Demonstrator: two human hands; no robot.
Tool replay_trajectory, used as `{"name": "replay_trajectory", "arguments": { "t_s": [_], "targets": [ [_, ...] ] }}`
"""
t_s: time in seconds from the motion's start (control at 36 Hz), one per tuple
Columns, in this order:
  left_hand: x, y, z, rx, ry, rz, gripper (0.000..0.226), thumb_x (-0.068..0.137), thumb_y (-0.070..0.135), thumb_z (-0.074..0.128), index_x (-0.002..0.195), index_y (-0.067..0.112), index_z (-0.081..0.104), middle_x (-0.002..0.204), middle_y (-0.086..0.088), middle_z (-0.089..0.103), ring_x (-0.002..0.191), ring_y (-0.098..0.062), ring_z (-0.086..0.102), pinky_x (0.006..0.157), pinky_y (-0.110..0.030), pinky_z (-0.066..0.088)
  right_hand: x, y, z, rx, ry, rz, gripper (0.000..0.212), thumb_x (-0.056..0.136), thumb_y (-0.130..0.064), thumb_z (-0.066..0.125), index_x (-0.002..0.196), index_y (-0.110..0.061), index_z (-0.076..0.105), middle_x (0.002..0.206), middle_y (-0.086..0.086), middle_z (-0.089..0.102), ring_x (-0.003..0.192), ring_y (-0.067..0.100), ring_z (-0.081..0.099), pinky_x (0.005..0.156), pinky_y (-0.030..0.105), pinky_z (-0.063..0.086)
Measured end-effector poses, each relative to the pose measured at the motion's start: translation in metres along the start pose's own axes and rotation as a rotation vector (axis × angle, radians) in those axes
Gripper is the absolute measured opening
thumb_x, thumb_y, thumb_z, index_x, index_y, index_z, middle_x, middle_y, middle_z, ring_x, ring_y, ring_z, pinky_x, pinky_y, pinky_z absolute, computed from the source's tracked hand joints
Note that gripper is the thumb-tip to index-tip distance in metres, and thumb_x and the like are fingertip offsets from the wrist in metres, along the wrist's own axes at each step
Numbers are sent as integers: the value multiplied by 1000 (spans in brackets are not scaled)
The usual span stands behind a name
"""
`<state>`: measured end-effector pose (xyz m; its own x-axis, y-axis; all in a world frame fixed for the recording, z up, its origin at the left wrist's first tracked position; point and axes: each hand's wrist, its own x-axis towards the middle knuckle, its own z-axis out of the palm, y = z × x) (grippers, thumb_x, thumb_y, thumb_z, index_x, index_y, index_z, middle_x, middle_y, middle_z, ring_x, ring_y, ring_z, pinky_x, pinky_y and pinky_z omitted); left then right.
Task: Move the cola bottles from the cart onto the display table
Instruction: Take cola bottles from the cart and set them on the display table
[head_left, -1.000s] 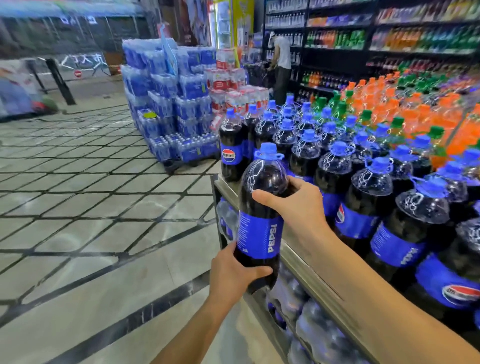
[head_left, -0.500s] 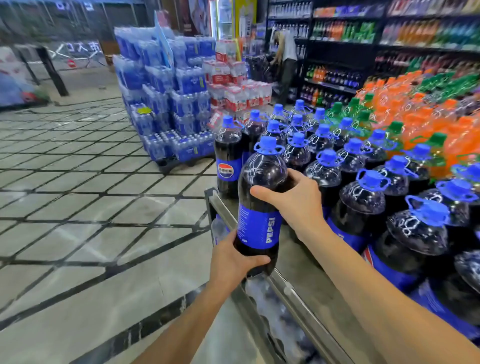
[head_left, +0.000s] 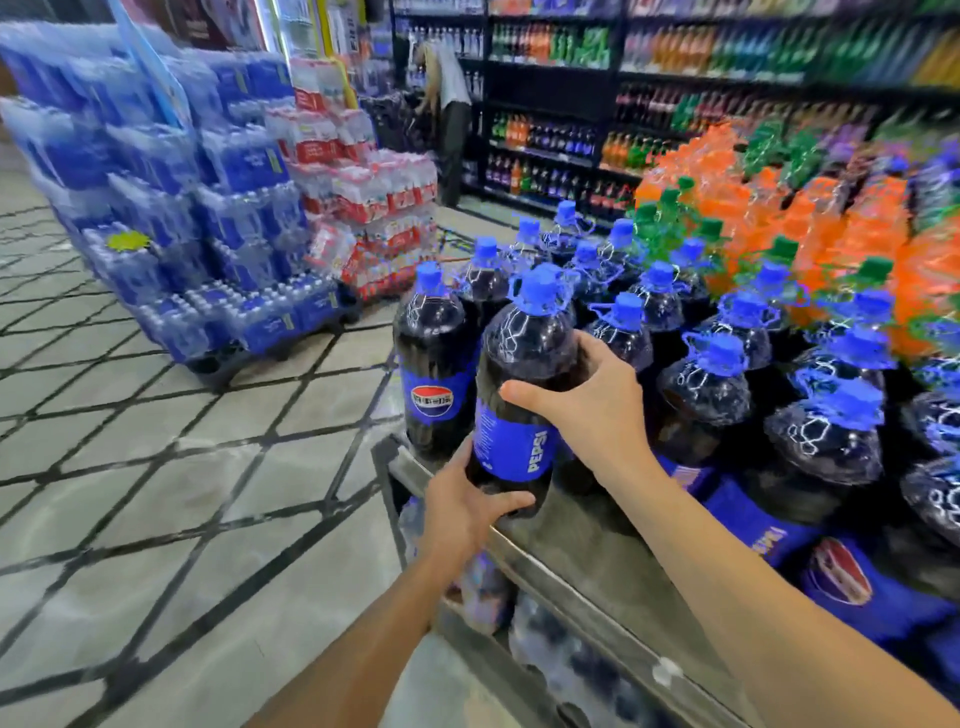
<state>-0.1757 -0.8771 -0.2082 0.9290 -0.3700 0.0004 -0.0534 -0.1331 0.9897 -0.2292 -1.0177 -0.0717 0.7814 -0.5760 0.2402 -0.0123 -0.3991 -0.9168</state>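
Steel rims the display table (head_left: 571, 579) nearest me. My left hand (head_left: 465, 512) cups the base of a cola bottle (head_left: 519, 358), thumb curled across its front, and my right hand (head_left: 597, 410) wraps round its shoulder. The bottle stands upright at the table's front corner, just beside another cola bottle (head_left: 436, 379); I cannot tell whether its base touches down. Beyond stand rows of blue-capped bottles (head_left: 704, 395), then orange soda (head_left: 857, 244), with water packs (head_left: 218, 208) stacked on the floor.

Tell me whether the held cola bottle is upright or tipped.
Roughly upright: the cola bottle has its blue cap uppermost, base down by the left hand.
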Motion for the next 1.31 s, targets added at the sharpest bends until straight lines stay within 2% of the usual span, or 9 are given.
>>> {"name": "replay_trajectory", "arguments": {
  "t_s": [0.14, 0.25, 0.33, 0.42, 0.56, 0.81, 0.92, 1.0, 1.31],
  "targets": [
    [31, -9, -14, 45, -123, -6, 107, 48, 34, 100, 143, 25, 51, 123, 15, 71, 112, -1, 66, 100, -32, 55, 5, 10, 26, -46, 107, 40, 83, 46, -54, 97, 122, -35, 70, 111, -20, 76, 106, -2, 70, 98, 38, 58],
    [42, -18, -17, -13, -200, -13, 93, 61, -4, 93, 142, 11, 50, 119, 7, 67, 92, 14, 65, 75, -4, 50, 6, 23, 43, -85, 154, 75, 97, 43, -60, 95, 132, -32, 66, 117, -20, 75, 112, 0, 69, 102, 38, 56],
    [49, -33, -16, -34, -234, -21, 89, 62, -5, 92, 139, 10, 51, 110, 16, 70, 84, 17, 65, 73, -5, 50, 3, 30, 49, -113, 183, 88, 98, 45, -57, 96, 134, -30, 65, 119, -19, 74, 112, -2, 68, 103, 36, 56],
    [53, -39, -17, 22, -262, 6, 90, 58, 17, 98, 133, 30, 52, 102, 35, 69, 98, 16, 63, 85, -4, 47, 0, 35, 54, -114, 204, 101, 98, 46, -55, 97, 135, -29, 64, 119, -20, 74, 112, -4, 67, 103, 36, 56],
    [62, -46, -16, -41, -279, -14, 93, 59, 10, 97, 141, 18, 53, 120, 7, 72, 107, -1, 67, 97, -18, 52, -2, 38, 58, -99, 243, 120, 95, 49, -43, 102, 135, -28, 64, 118, -21, 74, 110, -6, 68, 102, 35, 56],
    [64, -45, -19, 27, -306, 58, 84, 64, 10, 95, 137, 19, 54, 118, 7, 71, 107, -7, 68, 95, -26, 55, -7, 35, 59, -102, 244, 160, 98, 54, -32, 104, 139, -24, 56, 125, -19, 70, 115, -6, 65, 107, 31, 52],
    [64, -43, -19, 9, -311, 45, 81, 68, -7, 88, 138, 15, 51, 124, -3, 69, 111, -8, 67, 85, -15, 54, -8, 33, 59, -100, 219, 181, 96, 57, -32, 103, 139, -27, 53, 126, -20, 69, 116, -6, 64, 108, 32, 52],
    [60, -39, -21, 61, -329, 37, 75, 71, 9, 90, 135, 21, 51, 119, 6, 69, 102, -2, 66, 88, -24, 54, -10, 30, 59, -88, 193, 206, 96, 60, -31, 102, 141, -28, 51, 128, -21, 67, 119, -7, 63, 109, 30, 51],
    [56, -31, -24, 248, -348, 128, 100, 69, 18, 89, 150, 24, 32, 144, 4, 49, 132, -8, 50, 110, -27, 43, -17, 11, 50, -321, 125, 257, 118, 66, -60, 92, 161, -22, 35, 160, -10, 45, 146, 9, 42, 122, 38, 37]
  ]
}}
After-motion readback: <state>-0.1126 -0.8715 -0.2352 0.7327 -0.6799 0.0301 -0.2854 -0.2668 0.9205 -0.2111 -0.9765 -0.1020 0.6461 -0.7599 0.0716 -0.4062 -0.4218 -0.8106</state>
